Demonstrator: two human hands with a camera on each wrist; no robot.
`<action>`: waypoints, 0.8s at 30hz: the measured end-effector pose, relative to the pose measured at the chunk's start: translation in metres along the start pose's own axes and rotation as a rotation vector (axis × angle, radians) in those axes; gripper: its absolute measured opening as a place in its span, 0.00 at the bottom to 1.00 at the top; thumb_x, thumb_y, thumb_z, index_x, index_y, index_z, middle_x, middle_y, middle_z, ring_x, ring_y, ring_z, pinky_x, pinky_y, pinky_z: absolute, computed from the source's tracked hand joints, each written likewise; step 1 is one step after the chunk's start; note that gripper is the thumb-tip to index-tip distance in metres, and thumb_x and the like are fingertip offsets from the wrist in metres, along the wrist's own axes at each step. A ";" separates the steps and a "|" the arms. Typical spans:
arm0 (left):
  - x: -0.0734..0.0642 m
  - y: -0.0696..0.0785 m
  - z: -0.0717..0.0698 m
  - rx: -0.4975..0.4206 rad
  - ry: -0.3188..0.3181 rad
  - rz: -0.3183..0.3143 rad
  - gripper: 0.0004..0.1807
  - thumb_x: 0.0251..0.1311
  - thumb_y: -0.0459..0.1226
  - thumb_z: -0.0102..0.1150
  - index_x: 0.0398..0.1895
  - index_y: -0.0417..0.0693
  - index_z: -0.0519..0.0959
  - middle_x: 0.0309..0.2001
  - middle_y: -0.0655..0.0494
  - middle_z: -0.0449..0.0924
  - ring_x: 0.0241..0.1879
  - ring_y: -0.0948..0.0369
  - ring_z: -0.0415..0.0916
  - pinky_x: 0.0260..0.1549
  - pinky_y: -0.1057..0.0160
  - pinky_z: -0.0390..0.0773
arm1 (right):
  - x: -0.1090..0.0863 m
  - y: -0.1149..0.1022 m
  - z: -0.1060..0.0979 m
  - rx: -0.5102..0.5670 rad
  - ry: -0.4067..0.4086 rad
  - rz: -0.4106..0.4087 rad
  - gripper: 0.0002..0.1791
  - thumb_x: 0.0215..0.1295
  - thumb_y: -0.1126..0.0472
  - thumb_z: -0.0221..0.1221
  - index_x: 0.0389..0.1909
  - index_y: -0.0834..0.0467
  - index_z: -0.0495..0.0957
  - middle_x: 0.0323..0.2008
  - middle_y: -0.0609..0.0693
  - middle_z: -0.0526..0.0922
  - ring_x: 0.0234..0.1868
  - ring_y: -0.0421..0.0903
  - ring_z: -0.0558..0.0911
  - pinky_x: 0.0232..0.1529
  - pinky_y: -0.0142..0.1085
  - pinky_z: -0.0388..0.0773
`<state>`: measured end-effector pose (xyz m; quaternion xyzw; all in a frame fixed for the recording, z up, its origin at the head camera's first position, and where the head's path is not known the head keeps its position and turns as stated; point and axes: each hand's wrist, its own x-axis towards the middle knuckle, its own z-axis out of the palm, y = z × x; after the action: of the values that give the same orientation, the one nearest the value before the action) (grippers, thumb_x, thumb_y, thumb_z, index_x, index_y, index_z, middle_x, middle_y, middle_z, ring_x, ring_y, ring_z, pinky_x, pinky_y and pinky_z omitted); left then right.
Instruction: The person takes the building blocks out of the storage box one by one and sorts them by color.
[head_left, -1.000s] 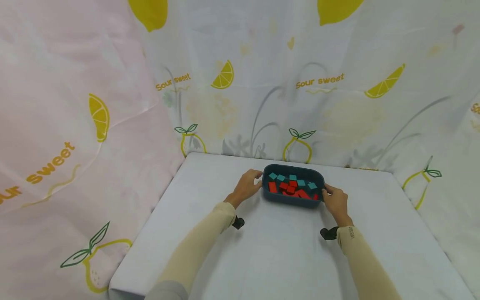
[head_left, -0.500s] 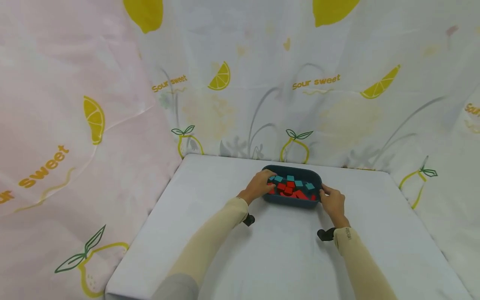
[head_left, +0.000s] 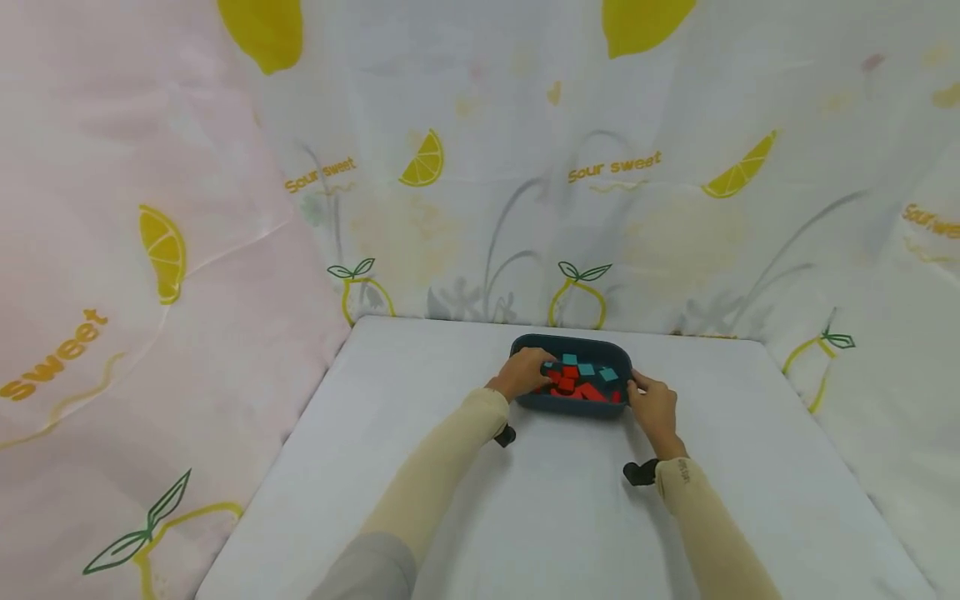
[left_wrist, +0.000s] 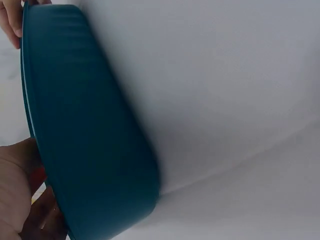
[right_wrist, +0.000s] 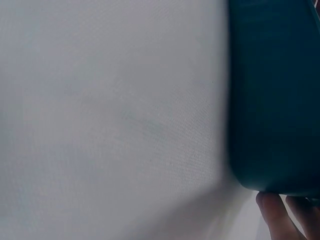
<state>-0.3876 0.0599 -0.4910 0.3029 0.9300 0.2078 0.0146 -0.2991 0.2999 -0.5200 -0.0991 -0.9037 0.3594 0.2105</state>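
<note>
A dark teal plastic tray (head_left: 570,407) sits toward the back of the table, holding several red blocks (head_left: 590,392) and light-blue blocks (head_left: 586,369). My left hand (head_left: 522,373) reaches over its left end, with the fingertips among the blocks. In the left wrist view, thumb and fingers (left_wrist: 47,215) stand apart over the rim, a bit of red showing between them. At the other end, my right hand (head_left: 654,408) holds the tray by its rim. The right wrist view catches its fingers (right_wrist: 280,215) against the end of the tray wall (right_wrist: 275,100).
A white-covered table (head_left: 555,517) spreads out in front of me. Lemon-printed curtains (head_left: 465,225) hang right behind it and along its left and right sides. Black camera mounts (head_left: 640,473) stick out from both wrists.
My left hand has moved from beside the tray's left end to over the rim and in among the blocks. The right hand stays at the right end. The head view has shifted slightly.
</note>
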 end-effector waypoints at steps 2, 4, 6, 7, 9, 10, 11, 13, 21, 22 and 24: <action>0.000 0.003 0.002 0.012 -0.009 -0.001 0.21 0.58 0.37 0.68 0.57 0.49 0.81 0.56 0.56 0.79 0.58 0.59 0.74 0.56 0.63 0.73 | 0.000 0.000 0.000 0.002 0.001 0.005 0.19 0.68 0.63 0.56 0.57 0.64 0.78 0.49 0.64 0.81 0.37 0.55 0.83 0.32 0.44 0.77; 0.002 0.004 0.005 0.035 -0.017 0.001 0.21 0.59 0.37 0.68 0.57 0.49 0.80 0.56 0.56 0.79 0.58 0.58 0.74 0.56 0.63 0.73 | 0.000 0.000 0.000 0.006 0.000 0.009 0.18 0.68 0.63 0.56 0.57 0.64 0.78 0.49 0.64 0.81 0.34 0.54 0.81 0.29 0.41 0.76; 0.004 0.005 0.010 0.074 -0.026 0.001 0.21 0.60 0.36 0.67 0.58 0.49 0.80 0.57 0.56 0.78 0.58 0.59 0.73 0.56 0.63 0.73 | 0.000 0.001 0.001 0.009 -0.004 0.014 0.18 0.68 0.63 0.56 0.57 0.64 0.78 0.49 0.64 0.81 0.33 0.53 0.80 0.28 0.38 0.75; 0.005 0.005 0.011 0.090 -0.032 0.000 0.20 0.60 0.36 0.66 0.57 0.50 0.80 0.56 0.56 0.79 0.57 0.59 0.74 0.56 0.64 0.73 | 0.001 0.001 0.001 0.011 -0.006 0.016 0.18 0.68 0.63 0.56 0.57 0.64 0.78 0.49 0.63 0.81 0.33 0.53 0.80 0.27 0.37 0.74; 0.008 0.006 0.013 0.111 -0.040 -0.001 0.19 0.61 0.35 0.65 0.56 0.49 0.81 0.54 0.55 0.79 0.55 0.60 0.75 0.55 0.65 0.73 | 0.001 0.002 0.000 0.012 -0.005 0.020 0.19 0.68 0.63 0.56 0.57 0.64 0.78 0.49 0.63 0.81 0.33 0.53 0.80 0.26 0.36 0.74; 0.008 0.005 0.015 0.121 -0.040 -0.001 0.18 0.60 0.35 0.65 0.55 0.50 0.82 0.52 0.55 0.80 0.54 0.60 0.75 0.54 0.65 0.74 | 0.000 0.002 0.001 0.013 -0.006 0.021 0.19 0.68 0.63 0.56 0.57 0.64 0.78 0.50 0.63 0.81 0.33 0.53 0.80 0.26 0.36 0.74; 0.008 0.005 0.015 0.128 -0.040 0.000 0.17 0.60 0.35 0.65 0.54 0.49 0.83 0.51 0.55 0.80 0.52 0.60 0.76 0.53 0.66 0.74 | 0.000 0.002 0.001 0.015 -0.003 0.022 0.19 0.68 0.63 0.56 0.57 0.63 0.78 0.50 0.63 0.81 0.33 0.52 0.81 0.26 0.36 0.75; 0.009 0.004 0.015 0.135 -0.043 0.006 0.16 0.60 0.35 0.66 0.52 0.49 0.84 0.47 0.55 0.80 0.49 0.61 0.76 0.51 0.67 0.75 | 0.000 0.002 0.002 0.019 0.006 0.022 0.18 0.67 0.63 0.56 0.57 0.63 0.78 0.50 0.63 0.81 0.33 0.52 0.82 0.27 0.37 0.75; 0.014 0.002 0.018 0.128 -0.044 0.019 0.14 0.58 0.33 0.68 0.49 0.46 0.85 0.47 0.55 0.82 0.49 0.60 0.77 0.51 0.67 0.75 | 0.000 0.002 0.003 0.017 0.026 0.016 0.18 0.67 0.63 0.57 0.56 0.63 0.79 0.49 0.63 0.81 0.35 0.53 0.83 0.30 0.43 0.78; 0.015 0.002 0.019 0.124 -0.041 0.021 0.14 0.58 0.33 0.68 0.48 0.45 0.85 0.47 0.54 0.82 0.49 0.60 0.77 0.51 0.66 0.75 | 0.000 0.002 0.003 0.016 0.028 0.013 0.18 0.67 0.63 0.57 0.56 0.63 0.79 0.48 0.63 0.81 0.34 0.53 0.83 0.30 0.43 0.78; 0.016 0.001 0.020 0.123 -0.034 0.025 0.13 0.57 0.33 0.68 0.47 0.45 0.85 0.46 0.54 0.82 0.47 0.60 0.77 0.48 0.66 0.76 | 0.000 0.001 0.003 0.018 0.033 0.005 0.17 0.67 0.64 0.57 0.55 0.63 0.79 0.48 0.63 0.82 0.33 0.52 0.82 0.28 0.41 0.76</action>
<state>-0.3968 0.0775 -0.5072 0.3184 0.9367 0.1453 0.0092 -0.3002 0.2990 -0.5226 -0.1055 -0.8966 0.3665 0.2252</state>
